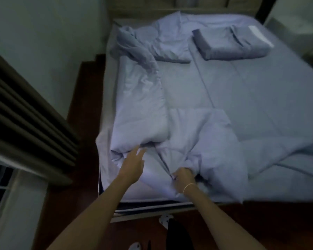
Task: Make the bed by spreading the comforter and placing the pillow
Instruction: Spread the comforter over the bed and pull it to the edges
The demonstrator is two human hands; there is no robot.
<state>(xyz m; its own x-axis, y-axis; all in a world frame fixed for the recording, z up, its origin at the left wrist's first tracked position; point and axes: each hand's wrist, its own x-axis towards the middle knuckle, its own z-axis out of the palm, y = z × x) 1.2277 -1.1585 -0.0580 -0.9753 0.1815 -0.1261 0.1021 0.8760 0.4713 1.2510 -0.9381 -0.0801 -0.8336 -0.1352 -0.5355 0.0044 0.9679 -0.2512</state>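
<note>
Comforter: pale, bunched and folded back on itself across the foot of the bed, with one long fold running up the left side toward the headboard and another mass trailing off to the right edge. The long axis of the left fold is seen to lie away from the person, foot to head. Most of the mattress sheet is left uncovered.

Right hand: clenched on a gathered edge of the comforter at the foot, just inside the mattress edge. A thin band is worn at the wrist.

Left hand: released, fingers spread, laid on or just above the cloth beside the near end of the left fold; contact cannot be told through the blur. It is judged the nearer hand to that fold.

Pillow: lying flat at the head, right of centre, well apart from both hands. A second pillow is set to its left, with a twisted grey cloth draped by it.

Open room: bare sheet ahead and to the right, judged ample for drawing the comforter out. Wall and curtain stand close on the left, with only a narrow strip of floor between.
</note>
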